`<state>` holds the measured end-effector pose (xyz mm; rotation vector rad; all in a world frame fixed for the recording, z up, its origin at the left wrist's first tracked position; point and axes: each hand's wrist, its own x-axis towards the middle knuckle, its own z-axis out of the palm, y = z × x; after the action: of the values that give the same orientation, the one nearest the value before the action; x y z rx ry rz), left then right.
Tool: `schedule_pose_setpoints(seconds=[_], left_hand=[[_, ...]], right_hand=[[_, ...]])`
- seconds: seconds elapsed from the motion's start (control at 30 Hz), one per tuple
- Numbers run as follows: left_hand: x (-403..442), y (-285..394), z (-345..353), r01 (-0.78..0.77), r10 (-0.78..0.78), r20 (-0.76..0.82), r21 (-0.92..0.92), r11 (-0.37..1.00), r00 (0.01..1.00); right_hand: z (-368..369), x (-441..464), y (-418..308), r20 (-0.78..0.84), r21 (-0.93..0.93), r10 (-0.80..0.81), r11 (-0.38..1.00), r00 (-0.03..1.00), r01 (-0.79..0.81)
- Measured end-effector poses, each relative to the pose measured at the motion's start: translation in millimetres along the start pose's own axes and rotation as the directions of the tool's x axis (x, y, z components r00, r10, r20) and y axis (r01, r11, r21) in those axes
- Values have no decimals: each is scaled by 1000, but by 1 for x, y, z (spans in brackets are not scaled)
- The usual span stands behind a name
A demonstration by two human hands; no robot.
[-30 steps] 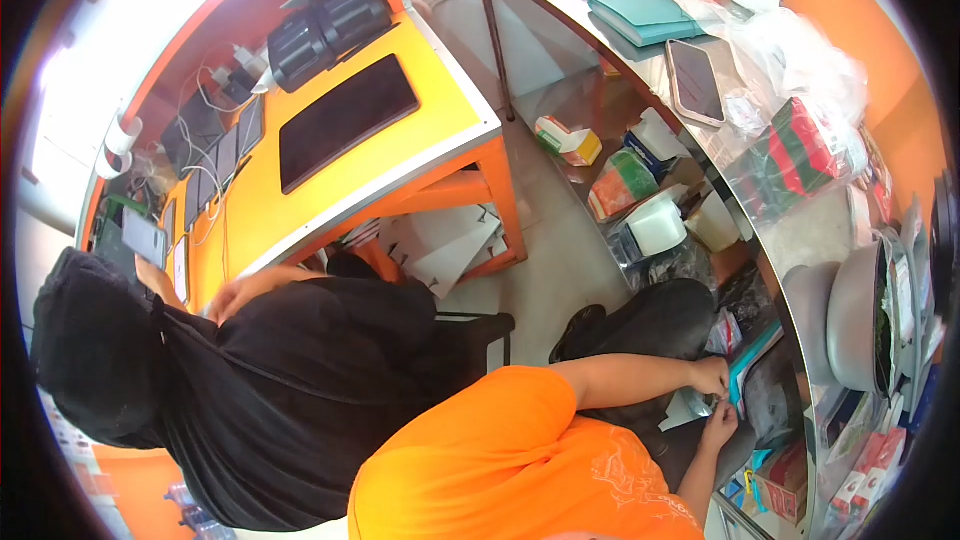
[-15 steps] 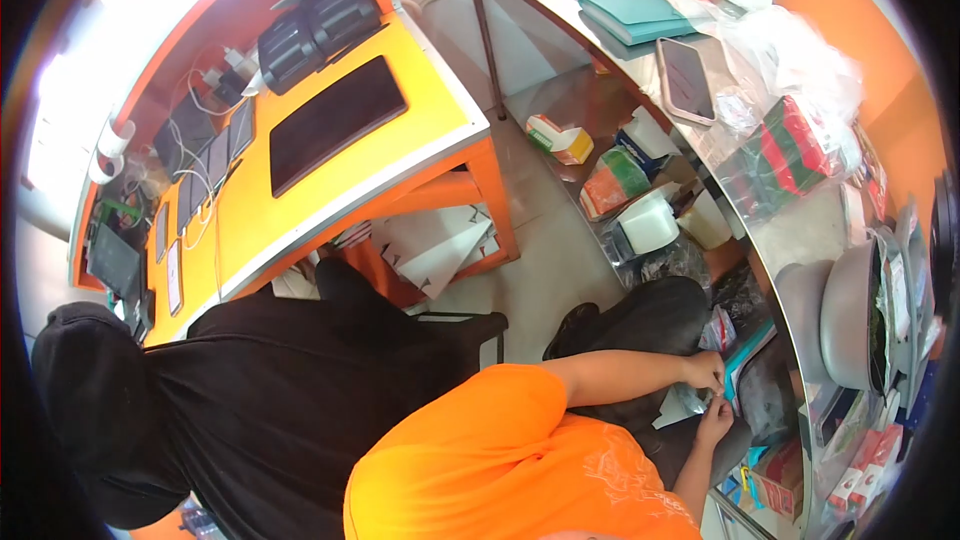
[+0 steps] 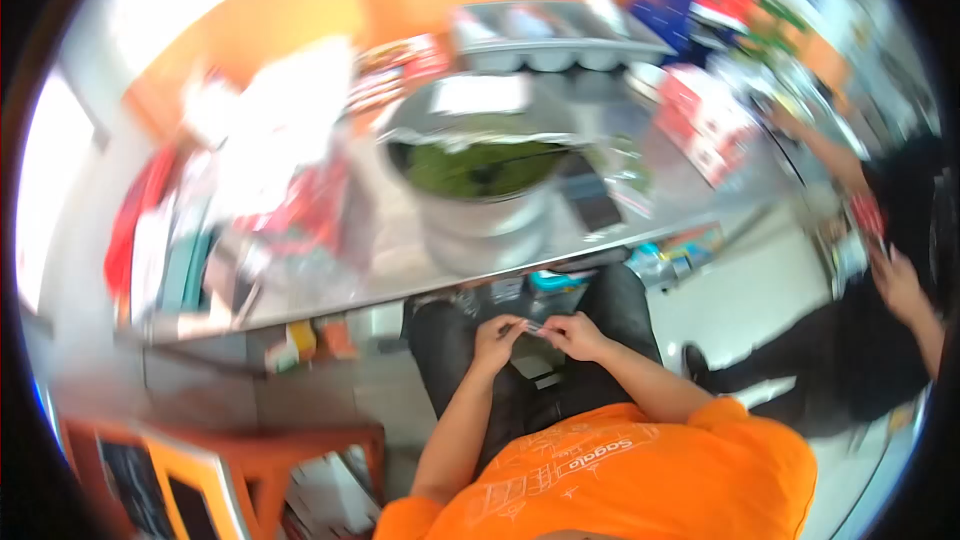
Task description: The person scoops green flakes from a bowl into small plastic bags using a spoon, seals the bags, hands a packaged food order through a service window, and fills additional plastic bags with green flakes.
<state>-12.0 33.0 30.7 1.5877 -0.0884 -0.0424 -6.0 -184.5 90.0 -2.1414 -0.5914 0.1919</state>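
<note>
Right now a small thin strip [image 3: 535,327], too blurred to identify, sits at your twelve o'clock, between your left hand [image 3: 495,342] and right hand [image 3: 577,336], their fingers narrowed on its ends. Looks light, perhaps bendy and slick; those ends seem the surest hold.

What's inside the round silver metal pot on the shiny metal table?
A green mass with a dark patch shows inside the silver pot; blur hides what it is. Whatever lies beneath that top surface is covered and cannot be seen.
</note>
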Motion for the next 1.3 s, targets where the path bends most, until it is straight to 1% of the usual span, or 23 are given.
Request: schedule_pose_setpoints(seconds=[0.13,0.27,0.37,0.4,0.5,0.53,0.6,0.63,0.67,0.7,0.73,0.8,0.83,0.9,0.93,0.97,1.0,1.03,1.1,1.13,1.2,1.23,1.3], left_hand=[[-5,10,7,39,-38,26,-48,998,999],[-2,18,17,58,-59,91,12,998,994],[3,-3,14,107,-76,215,-134,985,974],[2,-11,11,109,-83,216,-114,987,973],[1,2,12,168,-120,248,-180,969,961],[2,-4,10,171,-112,260,-216,961,959],[7,-11,10,179,-100,268,-290,940,958],[11,-11,12,207,-125,245,-348,914,962],[13,-12,13,233,-154,218,-407,883,964],[14,-12,12,255,-188,186,-467,847,964],[16,-18,9,271,-221,163,-433,860,961],[22,-39,-1,307,-289,105,-370,877,952],[23,-39,-6,381,-361,123,-263,886,924],[24,-35,-6,511,-502,129,-49,858,855],[26,-33,-1,510,-505,168,19,860,847],[26,-30,4,505,-512,201,85,859,835],[22,-30,5,499,-521,229,151,854,822],[18,-37,4,451,-484,282,175,875,829],[16,-59,3,345,-409,394,225,911,823],[15,-59,5,310,-421,401,313,898,814],[15,-54,4,267,-406,408,356,895,817],[13,-51,4,244,-399,415,377,893,818],[13,-61,2,308,-424,395,324,894,815]], right_hand=[[-9,-12,0,-2,-55,-55,997,998,55],[-22,-23,5,-2,-65,-69,996,998,69],[-23,-29,10,16,-71,-107,992,994,108],[-25,-28,7,55,-37,-131,990,990,134],[-16,-29,6,-47,-25,-178,984,983,177],[-20,-27,7,62,27,-119,993,991,118],[-30,-23,5,95,13,-144,990,985,143],[-36,-20,3,116,9,-157,988,981,157],[-43,-20,0,167,100,-91,992,982,75],[-64,-20,-20,228,188,-32,982,973,-11],[-83,-21,-39,297,267,19,958,955,-102],[-106,-24,-62,170,526,-59,850,984,-40],[-120,-25,-74,101,635,-83,772,991,-1],[-162,-25,-101,-94,644,-166,742,982,187],[-181,-23,-110,-248,524,-216,790,944,318],[-198,-20,-116,-386,384,-281,817,879,430],[-214,-18,-121,-517,297,-274,831,811,471],[-227,-14,-125,-639,205,-271,842,720,499],[-251,-2,-141,-795,-86,-348,875,497,476],[-260,10,-139,-790,-202,-398,887,466,416],[-278,33,-134,-765,-424,-500,866,407,267],[-284,44,-123,-727,-432,-480,876,491,216],[-282,69,-89,-635,-459,-421,880,647,123]])
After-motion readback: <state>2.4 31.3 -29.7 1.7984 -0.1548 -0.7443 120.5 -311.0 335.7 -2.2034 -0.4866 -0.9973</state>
